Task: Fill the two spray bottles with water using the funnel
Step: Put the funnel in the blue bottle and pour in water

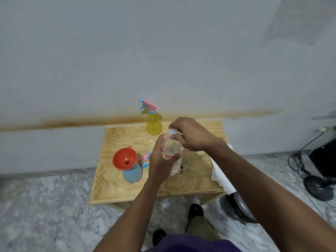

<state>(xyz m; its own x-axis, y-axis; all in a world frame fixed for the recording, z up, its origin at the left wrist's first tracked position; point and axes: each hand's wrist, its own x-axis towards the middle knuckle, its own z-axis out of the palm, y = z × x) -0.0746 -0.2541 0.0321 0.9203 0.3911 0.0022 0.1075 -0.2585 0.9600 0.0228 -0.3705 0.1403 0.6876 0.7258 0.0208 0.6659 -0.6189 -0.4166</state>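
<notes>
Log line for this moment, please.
left hand grips water bottle | right hand on cap | funnel in blue bottle | yellow bottle capped

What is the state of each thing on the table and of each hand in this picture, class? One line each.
Blue spray bottle: upright, spray head off, funnel in neck.
Orange funnel: seated in blue bottle.
Loose spray head: lying beside blue bottle.
Yellow spray bottle: upright, spray head on.
Water bottle: held upright, capped.
Left hand: grips water bottle.
Right hand: grips white cap.
</notes>
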